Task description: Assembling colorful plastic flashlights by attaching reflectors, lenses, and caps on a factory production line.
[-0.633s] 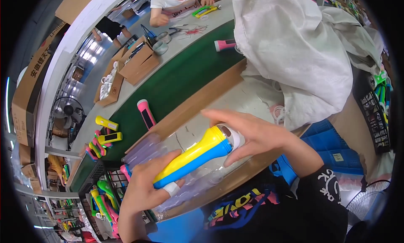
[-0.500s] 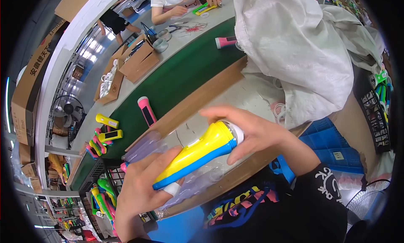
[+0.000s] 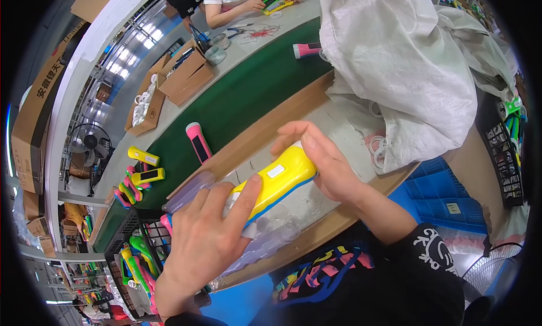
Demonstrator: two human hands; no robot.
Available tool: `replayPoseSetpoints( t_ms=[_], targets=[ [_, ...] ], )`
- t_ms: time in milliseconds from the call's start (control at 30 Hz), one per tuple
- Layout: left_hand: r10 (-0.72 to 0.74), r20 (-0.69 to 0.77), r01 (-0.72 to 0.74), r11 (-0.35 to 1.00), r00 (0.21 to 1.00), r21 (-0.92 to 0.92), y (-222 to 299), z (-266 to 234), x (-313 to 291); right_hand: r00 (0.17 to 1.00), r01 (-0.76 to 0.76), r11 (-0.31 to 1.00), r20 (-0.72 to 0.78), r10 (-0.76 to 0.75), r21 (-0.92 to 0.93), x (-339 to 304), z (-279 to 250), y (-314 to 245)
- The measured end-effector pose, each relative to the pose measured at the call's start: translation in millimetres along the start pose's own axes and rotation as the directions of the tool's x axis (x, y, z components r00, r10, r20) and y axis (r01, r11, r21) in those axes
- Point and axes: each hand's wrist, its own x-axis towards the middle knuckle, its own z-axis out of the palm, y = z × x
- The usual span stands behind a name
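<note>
1. Head view: our left hand [image 3: 200,230] is closed around the yellow-and-blue flashlight [image 3: 288,182], its thumb pressing the yellow side just beside a white button [image 3: 275,172].
2. Our right hand [image 3: 334,168] cups the flashlight's wide end, fingers curved; we cannot tell whether it grips.
3. We hold the flashlight above a cardboard tray [image 3: 271,128], where clear plastic sleeves [image 3: 265,246] lie.
4. To our right, a white sack [image 3: 401,72] slumps over the tray, white rings [image 3: 379,150] beside it.
5. Beyond, a green belt [image 3: 243,111] carries a pink flashlight [image 3: 199,144].
6. Across the belt, we see a co-worker's hands [image 3: 256,4] at green and yellow parts [image 3: 273,1].
</note>
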Motion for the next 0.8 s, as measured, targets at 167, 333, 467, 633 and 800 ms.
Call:
replayPoseSetpoints(
  t_ms=[167, 333, 467, 633, 800],
  targets=[
    [-0.068, -0.021, 0.040, 0.777, 0.997, -0.628, -15.3, 42.8, -7.5, 0.995, 0.072, 0.992, 0.072, -0.064, -0.107, -7.6, -4.8, -9.3],
    [0.104, 0.546, 0.553, -0.263, 0.831, -0.791, -16.1, 70.0, -20.4, 0.617, 0.787, 0.460, 0.540, -0.573, -0.411, -18.0, -0.9, -33.2],
    [-0.163, -0.008, 0.102, 0.653, 0.987, -0.750, -0.5, 72.5, -2.9, 0.988, 0.079, 0.886, -0.085, -0.132, -0.457, -8.6, -3.7, -25.5],
    [0.106, -0.379, -0.142, 0.988, 0.919, -0.067, -13.3, 95.8, 2.5, 0.965, -0.203, 0.978, -0.180, 0.189, -0.059, 1.5, -16.1, -10.8],
    [0.036, -0.429, -0.133, 0.971, 0.902, -0.200, -5.8, 106.1, -0.7, 0.994, -0.094, 0.933, 0.016, 0.106, -0.348, -3.7, -23.2, -17.7]
  ],
)
